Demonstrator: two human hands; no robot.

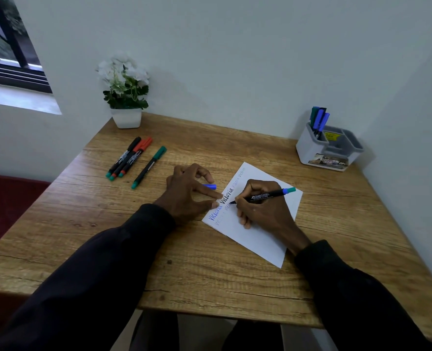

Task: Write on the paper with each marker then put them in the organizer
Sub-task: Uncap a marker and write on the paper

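Paper [260, 239], a white sheet, lies slanted on the wooden desk [184, 269], a little right of the middle, with the word "Victoria" written on it several times in blue, black and paler ink. The right hand [263, 211] rests on the sheet and its fingers are curled tightly around a black marker [268, 195] with a blue band and a teal end; the tip touches the paper just below the black word. The left hand [184, 196] lies beside the sheet's left edge. Two of its fingers [218, 196] stretch out and press on that edge, while the thumb and forefinger curl around a blue cap [209, 186] that sticks out toward the paper. At the far left of the desk three capped markers [128, 157] lie touching side by side, and a green-capped marker [149, 167] lies just beside them. The grey-and-white organizer [308, 148] stands in the far right corner, with blue and green markers [320, 120] upright in its left compartment. A white flower pot [126, 117] stands against the wall.
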